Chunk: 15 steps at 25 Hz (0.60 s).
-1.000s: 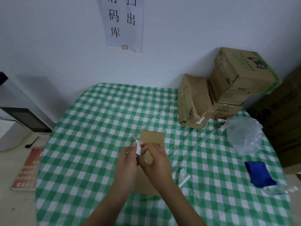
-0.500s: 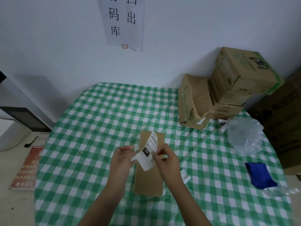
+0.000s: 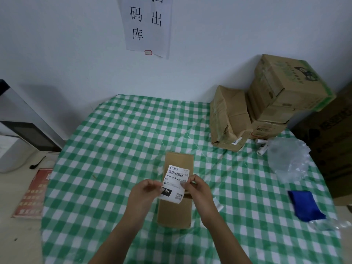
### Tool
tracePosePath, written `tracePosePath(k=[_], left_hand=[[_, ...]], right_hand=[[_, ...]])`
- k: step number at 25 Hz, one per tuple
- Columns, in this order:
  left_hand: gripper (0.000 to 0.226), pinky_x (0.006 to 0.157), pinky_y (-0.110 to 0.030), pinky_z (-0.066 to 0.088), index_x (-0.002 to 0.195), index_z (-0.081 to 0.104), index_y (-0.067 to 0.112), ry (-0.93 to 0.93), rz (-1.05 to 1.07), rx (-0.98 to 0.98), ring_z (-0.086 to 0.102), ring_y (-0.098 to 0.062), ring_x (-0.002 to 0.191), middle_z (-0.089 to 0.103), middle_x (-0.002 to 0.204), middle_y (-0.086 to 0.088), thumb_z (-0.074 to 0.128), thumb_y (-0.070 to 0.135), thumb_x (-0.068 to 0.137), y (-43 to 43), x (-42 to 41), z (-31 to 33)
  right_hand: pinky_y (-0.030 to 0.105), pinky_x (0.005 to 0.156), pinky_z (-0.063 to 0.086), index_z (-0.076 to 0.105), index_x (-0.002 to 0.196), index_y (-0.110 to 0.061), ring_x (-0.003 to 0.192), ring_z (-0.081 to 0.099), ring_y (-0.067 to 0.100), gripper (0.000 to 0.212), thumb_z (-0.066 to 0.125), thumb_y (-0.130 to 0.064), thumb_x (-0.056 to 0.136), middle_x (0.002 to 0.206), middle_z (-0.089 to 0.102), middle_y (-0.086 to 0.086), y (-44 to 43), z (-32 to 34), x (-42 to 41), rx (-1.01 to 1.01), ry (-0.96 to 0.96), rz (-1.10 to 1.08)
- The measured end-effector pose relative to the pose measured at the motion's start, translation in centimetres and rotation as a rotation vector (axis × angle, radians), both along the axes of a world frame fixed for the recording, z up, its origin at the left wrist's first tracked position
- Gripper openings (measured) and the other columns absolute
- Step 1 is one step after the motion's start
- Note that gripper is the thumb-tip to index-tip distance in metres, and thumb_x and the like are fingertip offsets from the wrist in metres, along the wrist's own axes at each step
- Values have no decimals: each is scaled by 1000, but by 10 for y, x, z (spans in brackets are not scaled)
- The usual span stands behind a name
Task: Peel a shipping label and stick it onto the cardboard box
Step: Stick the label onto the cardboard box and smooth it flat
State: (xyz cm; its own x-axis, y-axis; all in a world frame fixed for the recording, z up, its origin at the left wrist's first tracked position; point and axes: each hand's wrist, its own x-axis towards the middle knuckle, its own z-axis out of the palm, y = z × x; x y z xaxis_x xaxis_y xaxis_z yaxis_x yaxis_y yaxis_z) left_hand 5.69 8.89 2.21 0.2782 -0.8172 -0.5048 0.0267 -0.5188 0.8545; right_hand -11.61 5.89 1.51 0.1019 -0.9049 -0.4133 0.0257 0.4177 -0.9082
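Note:
A white shipping label [image 3: 176, 181] with a barcode, a black "15H" patch and a QR code is spread flat, print side up, just above a long brown cardboard box [image 3: 176, 210]. The box lies lengthwise on the green checked tablecloth [image 3: 106, 153]. My left hand [image 3: 145, 193] pinches the label's left edge. My right hand [image 3: 196, 189] pinches its right edge. Whether the label touches the box top I cannot tell. The hands and the label hide the middle of the box.
Stacked cardboard boxes [image 3: 285, 92] and a crumpled brown carton [image 3: 228, 119] stand at the back right. Clear plastic wrap [image 3: 287, 159], a blue cloth [image 3: 304, 205] and a small white paper strip [image 3: 218, 202] lie to the right. A red booklet [image 3: 32, 193] lies off the table's left.
The label went from bunched between my fingers to unfolded, then turned flat and face up over the box. My hands moved apart to its two side edges.

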Motion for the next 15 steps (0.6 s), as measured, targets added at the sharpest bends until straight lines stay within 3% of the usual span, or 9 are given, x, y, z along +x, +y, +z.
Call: tracePosePath(k=[4,7,9,11,13,15], left_hand=[[14,69,-21,51,84,70,8,-111,-110,28,70,-19,85,74,85,-4,71,-5,79,1,4,-14],[10,66,-17,49,82,70,10,-237,-147,24,70,-15,81,74,83,-1,75,2,78,4,4,-23],[9,64,-15,47,80,70,10,-281,-164,28,70,-13,78,74,81,-1,77,4,77,5,3,-28],[10,64,-15,47,79,69,11,-313,-180,49,69,-13,78,73,80,-1,78,6,76,5,0,-34],[13,63,-16,47,78,67,10,-316,-185,62,69,-15,77,72,80,-3,79,7,76,3,-2,-39],[15,62,-17,46,78,65,9,-292,-174,69,68,-17,76,71,78,-2,80,6,74,-1,-4,-42]], right_hand=[[31,69,59,54,80,-6,81,73,20,14,65,-9,88,95,76,9,4,-15,-2,89,86,78],[26,62,54,56,84,-5,76,71,17,17,70,-14,86,92,75,6,7,-29,-4,118,233,135],[22,56,53,58,91,4,73,71,16,27,73,-16,83,91,75,7,7,-37,-5,137,302,151],[27,61,56,60,96,8,77,73,19,36,77,-19,79,90,76,7,6,-45,-7,136,360,154],[35,68,58,63,91,2,79,73,22,34,79,-24,76,88,76,6,4,-51,-8,133,415,144],[34,68,59,62,77,-8,79,73,23,24,80,-22,75,86,76,6,-1,-53,-8,135,456,107]])
